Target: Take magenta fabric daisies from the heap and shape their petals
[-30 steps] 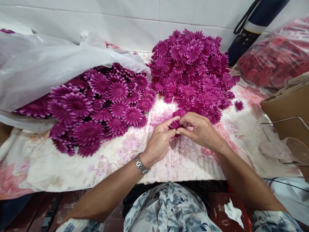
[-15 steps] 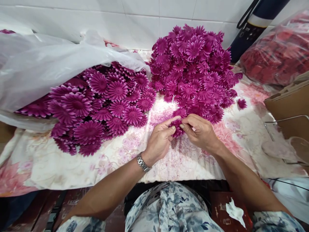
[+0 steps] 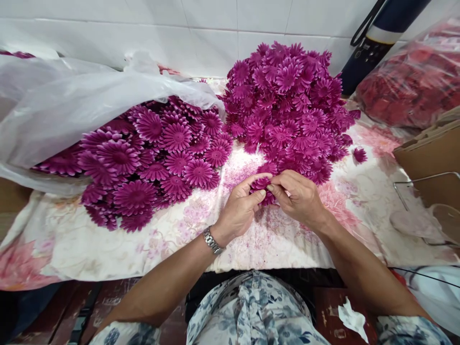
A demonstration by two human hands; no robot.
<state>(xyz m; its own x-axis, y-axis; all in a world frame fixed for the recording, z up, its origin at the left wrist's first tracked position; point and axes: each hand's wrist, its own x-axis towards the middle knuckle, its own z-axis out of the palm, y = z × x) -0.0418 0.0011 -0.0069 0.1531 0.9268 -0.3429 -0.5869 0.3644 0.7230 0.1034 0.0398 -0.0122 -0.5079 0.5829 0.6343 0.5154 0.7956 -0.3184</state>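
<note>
Between my hands is a magenta artificial flower head (image 3: 261,184), held just above the cloth. My left hand (image 3: 241,206) pinches it from the left, thumb in front and index finger stretched behind. The closed fingertips of my right hand (image 3: 297,195) grip its petals on the right side. My fingers cover part of the flower. Behind them rises a tall heap of magenta flowers (image 3: 287,110). To the left, a second pile of flowers with pale-edged petals (image 3: 154,163) spills from a translucent plastic bag (image 3: 89,91).
A floral tablecloth (image 3: 172,254) dusted with magenta specks covers the table. One loose flower (image 3: 359,155) lies right of the heap. Farther right are a bag of red pieces (image 3: 413,91), a cardboard box (image 3: 431,153) and a wire stand (image 3: 400,194). A dark blue cylinder (image 3: 381,43) leans against the tiled wall.
Both hands stay almost in place around the flower, with only small finger shifts; my left thumb sits slightly farther right. The camera view has shifted a little.
</note>
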